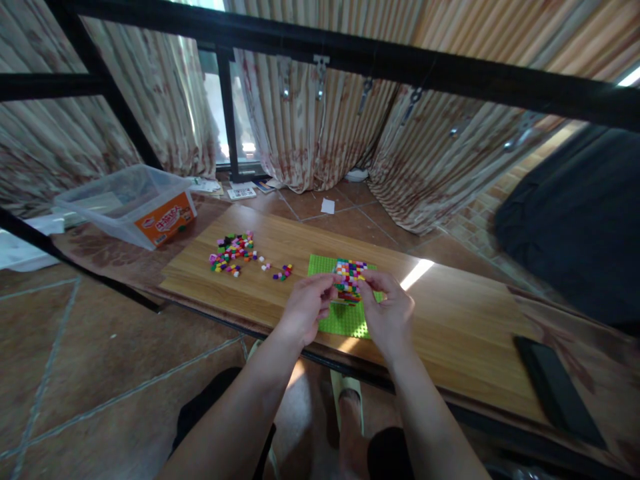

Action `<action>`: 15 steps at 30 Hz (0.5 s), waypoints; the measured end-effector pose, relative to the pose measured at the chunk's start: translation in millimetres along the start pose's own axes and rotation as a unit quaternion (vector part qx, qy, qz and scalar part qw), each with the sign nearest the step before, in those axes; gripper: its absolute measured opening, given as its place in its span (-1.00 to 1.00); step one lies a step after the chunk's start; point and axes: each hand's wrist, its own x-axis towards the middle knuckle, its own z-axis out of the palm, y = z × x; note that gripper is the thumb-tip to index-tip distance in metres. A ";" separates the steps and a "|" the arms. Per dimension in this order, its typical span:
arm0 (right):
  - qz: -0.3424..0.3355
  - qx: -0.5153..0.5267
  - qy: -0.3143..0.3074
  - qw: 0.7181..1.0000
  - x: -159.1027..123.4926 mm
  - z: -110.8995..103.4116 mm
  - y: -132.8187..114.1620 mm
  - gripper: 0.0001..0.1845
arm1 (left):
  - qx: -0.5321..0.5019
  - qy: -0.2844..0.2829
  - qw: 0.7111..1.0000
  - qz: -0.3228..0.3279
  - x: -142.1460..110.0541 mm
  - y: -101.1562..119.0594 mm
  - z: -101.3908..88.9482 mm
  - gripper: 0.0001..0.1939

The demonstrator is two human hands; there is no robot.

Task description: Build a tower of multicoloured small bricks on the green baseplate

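Note:
A block built of many small multicoloured toy bricks (349, 270) stands on a green studded baseplate (345, 323). My left hand (311, 301) is at the block's left side, its thumb and forefinger closed against the upper left edge. From the right, my right hand (391, 305) reaches the block's top right corner with fingertips pinched together. A yellow brick shows by those fingertips, too small to make out fully. Parts of the block's sides are hidden behind my fingers. Off to the left lies a heap of loose toy bricks (234, 252), with a smaller cluster (283, 272) nearer the baseplate.
The wooden board (450, 320) lies on a low cloth-covered bench. A clear plastic box (125, 207) with an orange label is at the far left. At the right end rests a dark flat object (557, 390). A black metal bar (350, 57) crosses above, before curtains.

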 end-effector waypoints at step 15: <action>-0.128 -0.181 -0.062 0.973 0.2 3.4 2.2 -0.84 | 0.179 0.021 0.981 0.073 2.6 -13.8 9.4 -0.79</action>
